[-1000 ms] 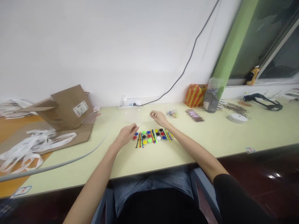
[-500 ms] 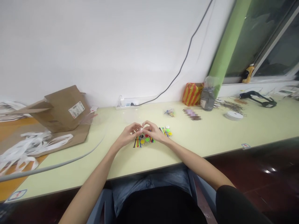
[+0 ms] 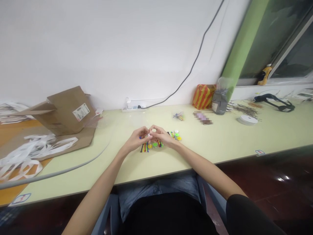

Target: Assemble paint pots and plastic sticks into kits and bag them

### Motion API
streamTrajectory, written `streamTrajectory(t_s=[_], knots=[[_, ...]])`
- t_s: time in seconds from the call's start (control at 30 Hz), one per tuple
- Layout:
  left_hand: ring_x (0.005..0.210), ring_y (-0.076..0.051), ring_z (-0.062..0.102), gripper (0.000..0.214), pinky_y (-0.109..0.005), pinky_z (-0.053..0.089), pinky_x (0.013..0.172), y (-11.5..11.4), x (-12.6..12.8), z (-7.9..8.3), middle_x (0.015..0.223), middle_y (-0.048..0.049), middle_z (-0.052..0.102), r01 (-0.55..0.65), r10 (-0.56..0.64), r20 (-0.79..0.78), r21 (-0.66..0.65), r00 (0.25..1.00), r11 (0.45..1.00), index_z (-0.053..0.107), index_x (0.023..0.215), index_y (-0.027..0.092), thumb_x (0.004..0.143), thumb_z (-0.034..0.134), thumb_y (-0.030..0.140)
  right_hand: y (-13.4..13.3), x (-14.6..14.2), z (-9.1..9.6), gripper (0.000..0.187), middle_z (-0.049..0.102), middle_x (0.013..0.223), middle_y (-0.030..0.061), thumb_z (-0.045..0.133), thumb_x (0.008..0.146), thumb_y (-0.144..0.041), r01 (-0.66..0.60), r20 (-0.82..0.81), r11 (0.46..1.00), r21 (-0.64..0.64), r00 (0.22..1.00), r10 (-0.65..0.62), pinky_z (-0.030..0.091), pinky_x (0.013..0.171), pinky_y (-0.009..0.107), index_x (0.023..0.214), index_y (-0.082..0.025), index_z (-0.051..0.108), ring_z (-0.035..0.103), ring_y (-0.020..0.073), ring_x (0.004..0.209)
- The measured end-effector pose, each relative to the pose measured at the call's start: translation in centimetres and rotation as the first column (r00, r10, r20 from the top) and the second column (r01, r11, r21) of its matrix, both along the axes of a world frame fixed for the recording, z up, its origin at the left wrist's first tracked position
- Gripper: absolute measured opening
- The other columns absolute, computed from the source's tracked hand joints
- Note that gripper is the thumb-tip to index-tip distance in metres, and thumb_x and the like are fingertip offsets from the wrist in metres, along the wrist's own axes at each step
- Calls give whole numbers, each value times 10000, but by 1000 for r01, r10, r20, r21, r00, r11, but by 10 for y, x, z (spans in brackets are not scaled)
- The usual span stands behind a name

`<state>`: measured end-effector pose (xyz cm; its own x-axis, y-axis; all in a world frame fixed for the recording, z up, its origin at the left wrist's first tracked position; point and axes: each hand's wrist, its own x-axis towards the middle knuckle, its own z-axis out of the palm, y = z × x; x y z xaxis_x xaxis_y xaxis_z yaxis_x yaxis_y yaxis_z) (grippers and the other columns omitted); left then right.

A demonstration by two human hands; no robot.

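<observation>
The round caps (image 3: 155, 145) and thin sticks (image 3: 146, 147) looked like glossy moulded plastic, though the small white piece (image 3: 149, 134) was too small for its material to be told. The desk top (image 3: 220, 140) had a smooth, matt laminate finish, and the orange panel (image 3: 17, 143) beside it looked like varnished wood. The cardboard box (image 3: 67, 112) was rough, matt brown board; the white plastic bags (image 3: 26, 156) had a faint sheen. The jeans (image 3: 156, 192) were faded blue denim, and the sleeve (image 3: 241, 215) was matt black cloth.
</observation>
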<state>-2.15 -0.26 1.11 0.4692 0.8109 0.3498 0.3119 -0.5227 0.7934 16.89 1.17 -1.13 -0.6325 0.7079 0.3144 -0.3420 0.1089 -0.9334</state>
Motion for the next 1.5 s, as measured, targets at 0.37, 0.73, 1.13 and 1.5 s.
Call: streamTrajectory(t_s=[0.37,0.73,1.13,1.5], knots=[[546,-83,461,330,-209,376,525,-3,-5,5,647,36,496,96,-76,100,-218,992,971,555,847,166,862,676,473,3,9,1,373,337,458,-121,702,835,-493,-108,-39,992,-61,994,105,243,427,209,836,-225,442,246,65,391],[702,-138,554,269,-260,447,650,18,-39,2,784,-9,602,-161,194,-161,198,968,967,670,977,190,846,681,425,17,19,0,342,346,464,-123,707,831,-478,223,-83,966,-129,969,-235,187,391,186,847,-223,479,253,54,377],[803,-179,603,271,-299,455,752,16,-39,-1,885,-23,667,-195,294,-338,297,894,935,636,991,225,883,624,473,29,20,-12,317,332,476,-124,697,828,-468,292,-85,944,-156,948,-307,181,376,186,857,-223,498,225,51,385],[730,-163,604,330,-266,462,671,5,-44,18,818,-39,678,-4,-48,-314,-162,948,987,690,925,176,790,716,476,26,20,-9,298,328,479,-124,681,826,-460,337,-39,932,-136,938,-345,195,385,186,863,-220,508,238,54,389]])
